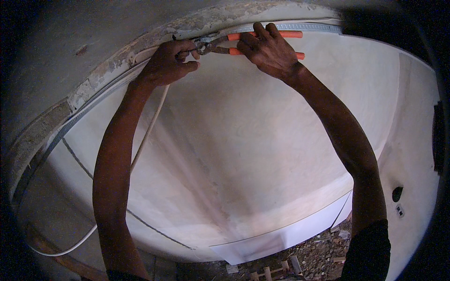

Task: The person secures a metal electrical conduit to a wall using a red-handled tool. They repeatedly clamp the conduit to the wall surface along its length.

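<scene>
Both hands are raised to the top edge of the pale wall. My right hand (272, 52) is wrapped round the orange handles of a pair of pliers (293, 34), its fingers between and over them. The handles stand apart, and the dark metal jaws point left. Beside those jaws, my left hand (169, 63) has its fingers curled and thumb stretched toward the tool; what it pinches is too small to make out. A white cable (157, 114) hangs below my left hand and passes behind my left forearm. A grey metal channel (304, 27) runs along the wall's top edge.
Rough, chipped masonry (101, 77) borders the channel under the grey ceiling. A dark rope-like line (157, 229) crosses the lower wall. Low down lean white panels (267, 243), by rubble (318, 250) and wood pieces. At right, a socket plate (399, 210) sits below a dark hole (397, 193).
</scene>
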Action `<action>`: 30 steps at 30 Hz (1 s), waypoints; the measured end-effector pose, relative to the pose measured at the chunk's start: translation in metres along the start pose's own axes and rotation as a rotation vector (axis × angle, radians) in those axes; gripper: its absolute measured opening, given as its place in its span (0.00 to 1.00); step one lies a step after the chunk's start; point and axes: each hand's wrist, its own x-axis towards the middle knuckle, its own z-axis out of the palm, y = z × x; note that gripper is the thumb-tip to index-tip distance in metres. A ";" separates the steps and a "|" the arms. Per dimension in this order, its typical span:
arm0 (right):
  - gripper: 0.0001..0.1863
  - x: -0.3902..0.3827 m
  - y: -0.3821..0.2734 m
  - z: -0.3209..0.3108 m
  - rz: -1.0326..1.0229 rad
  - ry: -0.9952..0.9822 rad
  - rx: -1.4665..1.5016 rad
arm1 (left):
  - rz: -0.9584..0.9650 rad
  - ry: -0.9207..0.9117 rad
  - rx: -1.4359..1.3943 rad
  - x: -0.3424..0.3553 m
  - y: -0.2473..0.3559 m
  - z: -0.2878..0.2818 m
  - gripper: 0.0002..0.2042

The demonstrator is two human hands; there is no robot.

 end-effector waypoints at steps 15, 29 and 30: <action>0.16 -0.001 -0.029 0.028 0.209 0.139 0.826 | 0.004 -0.029 -0.162 0.014 -0.029 0.004 0.22; 0.14 -0.010 -0.047 0.034 0.257 0.234 0.992 | 0.110 0.061 0.016 0.011 -0.022 0.013 0.25; 0.14 -0.011 -0.049 0.037 0.284 0.197 0.997 | 0.112 0.074 0.021 0.010 -0.022 0.013 0.25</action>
